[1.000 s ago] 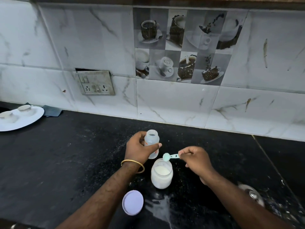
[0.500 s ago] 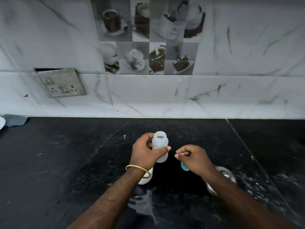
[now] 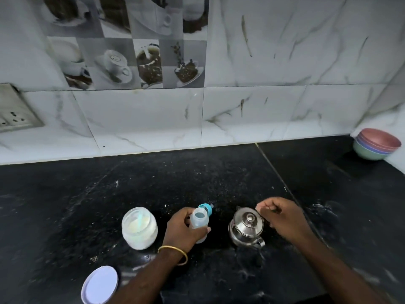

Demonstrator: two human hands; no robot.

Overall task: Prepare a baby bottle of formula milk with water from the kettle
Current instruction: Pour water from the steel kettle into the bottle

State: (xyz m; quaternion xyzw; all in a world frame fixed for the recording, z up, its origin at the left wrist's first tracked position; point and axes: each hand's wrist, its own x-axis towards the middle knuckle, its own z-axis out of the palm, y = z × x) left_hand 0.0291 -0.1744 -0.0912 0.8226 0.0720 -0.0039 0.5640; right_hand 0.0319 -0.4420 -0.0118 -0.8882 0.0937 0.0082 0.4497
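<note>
Your left hand (image 3: 184,229) grips the open baby bottle (image 3: 198,221) upright on the black tabletop (image 3: 65,205). A blue cap (image 3: 207,208) sits just behind it. Your right hand (image 3: 282,218) hovers curled beside the steel kettle (image 3: 246,227). The open formula jar (image 3: 139,227) stands left of the bottle, with its lid (image 3: 99,285) lying nearer you. Stacked bowls (image 3: 377,145) sit far right.

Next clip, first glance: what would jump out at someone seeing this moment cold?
Two hands at the near middle of the black counter: the left hand grips a small open baby bottle, and the right hand reaches over a shiny steel kettle beside it. Left of the bottle stands an open jar of white powder, its lid lying nearer the camera. Stacked pastel bowls sit in the far right corner.
</note>
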